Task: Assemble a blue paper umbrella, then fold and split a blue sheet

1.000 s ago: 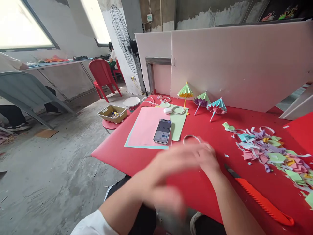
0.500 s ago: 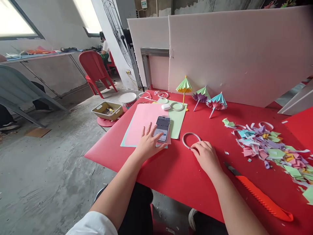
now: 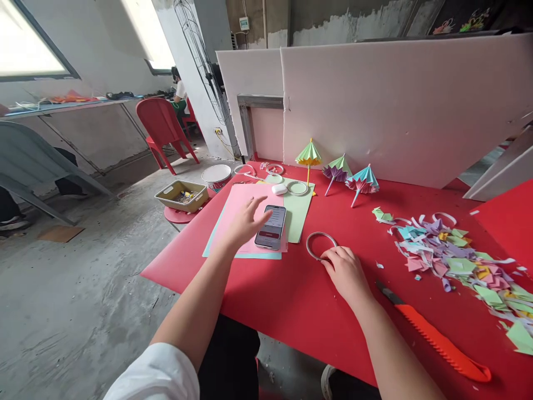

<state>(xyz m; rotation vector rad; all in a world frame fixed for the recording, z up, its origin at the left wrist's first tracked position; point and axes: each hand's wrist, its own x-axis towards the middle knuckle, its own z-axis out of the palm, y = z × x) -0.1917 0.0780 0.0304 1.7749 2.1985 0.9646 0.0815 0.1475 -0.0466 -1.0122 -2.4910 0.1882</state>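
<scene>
My left hand point(image 3: 245, 222) is raised over the pink paper point(image 3: 227, 222), beside the phone point(image 3: 272, 225), its fingers spread and holding nothing. The phone lies face up with its screen lit, on the pink sheet. My right hand point(image 3: 343, 272) rests on the red tabletop point(image 3: 287, 300), thumb and fingers closed on the lower right side of a thin silvery ring point(image 3: 309, 249). Green paper point(image 3: 296, 216) lies behind the phone and to its right, bearing a white case point(image 3: 278, 189) and a roll of pale tape point(image 3: 297, 188).
Three paper umbrellas point(image 3: 308, 154) stand at the back by a pale board point(image 3: 375, 105). A heap of paper scraps point(image 3: 462, 264) and an orange-handled knife point(image 3: 441, 339) lie on the right. A tan basket point(image 3: 182, 196) sits on a stool at the left. A person point(image 3: 180, 91) sits far off.
My left hand has lifted off the phone and moved left. The phone's screen shows a different page. My right hand stays at the ring. The view has tilted up slightly.
</scene>
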